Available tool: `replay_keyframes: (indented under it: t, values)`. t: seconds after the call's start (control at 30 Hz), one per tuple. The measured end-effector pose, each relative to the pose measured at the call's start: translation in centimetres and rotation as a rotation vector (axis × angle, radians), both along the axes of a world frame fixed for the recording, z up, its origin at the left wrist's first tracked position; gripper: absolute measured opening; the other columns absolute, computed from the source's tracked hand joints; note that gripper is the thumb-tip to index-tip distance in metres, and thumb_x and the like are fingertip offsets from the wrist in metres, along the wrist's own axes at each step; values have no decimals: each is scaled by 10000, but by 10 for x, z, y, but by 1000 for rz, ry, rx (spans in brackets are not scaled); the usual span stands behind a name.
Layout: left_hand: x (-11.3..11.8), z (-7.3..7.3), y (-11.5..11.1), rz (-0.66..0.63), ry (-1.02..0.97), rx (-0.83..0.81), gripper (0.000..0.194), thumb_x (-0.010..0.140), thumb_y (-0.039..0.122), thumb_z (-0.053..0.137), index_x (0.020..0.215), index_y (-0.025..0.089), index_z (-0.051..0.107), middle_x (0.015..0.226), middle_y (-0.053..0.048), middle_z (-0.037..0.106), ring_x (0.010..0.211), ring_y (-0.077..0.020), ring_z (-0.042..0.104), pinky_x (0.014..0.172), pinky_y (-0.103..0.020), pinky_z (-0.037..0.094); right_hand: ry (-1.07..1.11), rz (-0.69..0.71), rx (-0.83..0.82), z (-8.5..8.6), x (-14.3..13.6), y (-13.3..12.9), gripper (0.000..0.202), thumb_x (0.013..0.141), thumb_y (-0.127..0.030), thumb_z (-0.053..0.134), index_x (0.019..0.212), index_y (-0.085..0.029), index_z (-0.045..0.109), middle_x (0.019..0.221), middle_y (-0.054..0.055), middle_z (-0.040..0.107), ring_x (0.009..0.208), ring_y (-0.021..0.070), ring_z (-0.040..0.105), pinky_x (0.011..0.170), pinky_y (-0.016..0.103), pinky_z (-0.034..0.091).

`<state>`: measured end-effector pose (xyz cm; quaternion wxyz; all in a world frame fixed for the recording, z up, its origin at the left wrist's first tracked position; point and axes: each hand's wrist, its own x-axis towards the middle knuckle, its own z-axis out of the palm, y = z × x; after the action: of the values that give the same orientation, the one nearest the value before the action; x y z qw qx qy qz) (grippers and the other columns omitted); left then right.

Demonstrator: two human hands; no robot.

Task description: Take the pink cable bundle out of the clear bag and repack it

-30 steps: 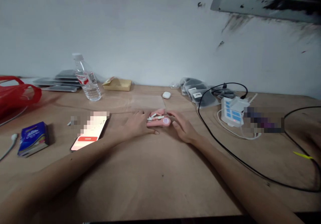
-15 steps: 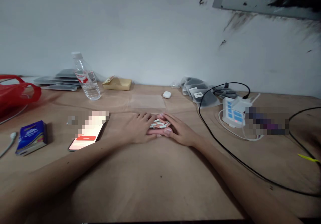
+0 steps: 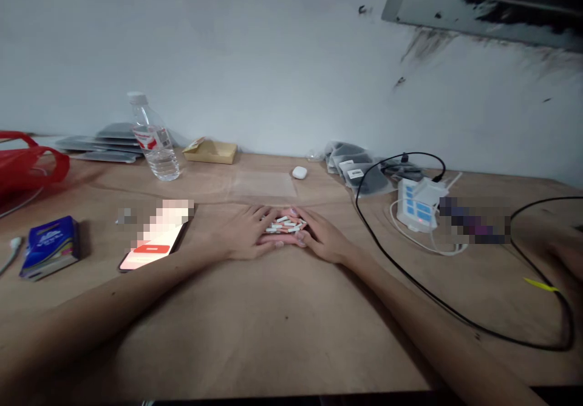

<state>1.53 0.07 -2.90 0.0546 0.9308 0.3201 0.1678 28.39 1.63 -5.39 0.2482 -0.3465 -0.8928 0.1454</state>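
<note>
Between my two hands, a small pink tray [image 3: 279, 237] lies on the table, full of small white and orange stick-like pieces [image 3: 285, 224]. My left hand [image 3: 251, 233] holds its left side, with the fingers over the far edge and the thumb along the near edge. From the right, my right hand [image 3: 321, 236] grips the other side, thumb at the near corner. The fingers cover both ends of the tray. Left of my left hand, a lit phone [image 3: 159, 236] lies beyond my forearm.
A water bottle [image 3: 157, 145], yellow box [image 3: 212, 151], white case [image 3: 299, 172] and bagged dark items [image 3: 357, 169] stand along the back. A blue pack [image 3: 51, 247] lies left. Right are a power strip [image 3: 415, 209], black cable [image 3: 410, 272] and a person's blurred hand [image 3: 565, 251].
My hands have moved slightly apart around the pink tray, and more of it and the pieces shows. The whole view has shifted a little.
</note>
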Motion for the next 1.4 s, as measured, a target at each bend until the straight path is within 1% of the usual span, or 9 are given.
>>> replay_keyframes:
  t: [0.13, 0.27, 0.4, 0.63, 0.8, 1.0, 1.17, 1.3, 1.4]
  values:
    - [0, -3, 0, -45, -42, 26, 541, 1027, 477, 389, 1486, 192, 359, 1418, -157, 521, 1291, -309, 496, 1077, -484, 393, 5, -6, 22, 3, 1, -2, 612, 1009, -527, 416, 1512, -178, 390, 1480, 200, 513, 1345, 350, 503, 1091, 587, 417]
    - [3, -5, -2, -76, -66, 46, 522, 1016, 404, 418, 1491, 198, 353, 1429, -143, 525, 1321, -300, 475, 1102, -481, 381, -48, 7, 5, 2, 8, -3, 649, 1020, -559, 366, 1546, -179, 352, 1553, 201, 427, 1424, 344, 418, 1140, 589, 367]
    - [9, -6, -8, 16, -26, 71, 500, 1003, 414, 421, 1443, 178, 408, 1433, -144, 520, 1338, -317, 445, 1119, -512, 350, -70, -14, 4, 0, 15, -2, 644, 1039, -550, 300, 1588, -214, 273, 1614, 163, 346, 1476, 326, 347, 1176, 582, 325]
    - [15, -6, -16, 157, 89, 132, 584, 1001, 539, 384, 1412, 128, 425, 1438, -176, 493, 1354, -350, 406, 1137, -538, 297, -81, -41, 7, 4, 16, -3, 628, 1040, -550, 296, 1576, -224, 306, 1522, 149, 495, 1386, 345, 479, 1106, 568, 431]
    - [15, -9, -15, 157, 93, 148, 597, 991, 560, 396, 1417, 143, 431, 1424, -168, 502, 1364, -358, 396, 1134, -544, 297, -113, -53, -13, 2, 17, -2, 697, 1029, -582, 288, 1588, -167, 273, 1590, 189, 382, 1454, 344, 387, 1152, 598, 358]
    - [14, -5, -15, 148, 107, 132, 609, 997, 548, 392, 1431, 123, 427, 1440, -178, 493, 1374, -372, 399, 1147, -546, 289, -123, -66, -34, -2, 17, -2, 709, 1025, -600, 265, 1600, -186, 242, 1609, 175, 351, 1471, 343, 358, 1167, 612, 327]
    - [13, -9, -13, 150, 102, 93, 622, 994, 547, 382, 1474, 151, 379, 1519, -172, 435, 1453, -374, 323, 1181, -563, 243, -94, -21, 68, 7, 14, -8, 728, 1024, -590, 312, 1613, -181, 189, 1660, 172, 220, 1523, 339, 229, 1189, 599, 284]
    - [15, -15, -13, 207, 11, 50, 741, 987, 602, 367, 1513, 84, 296, 1597, -233, 303, 1508, -366, 225, 1206, -536, 227, -53, 118, 130, 18, 2, -16, 610, 1043, -516, 349, 1590, -255, 284, 1630, 113, 333, 1490, 292, 327, 1187, 543, 321]
    - [15, -15, -10, 237, -71, -9, 764, 988, 611, 351, 1519, 68, 273, 1613, -245, 260, 1521, -351, 194, 1211, -515, 241, -94, 152, 148, 19, -6, -17, 614, 1015, -476, 470, 1567, -239, 344, 1571, 129, 437, 1456, 295, 387, 1178, 543, 336]
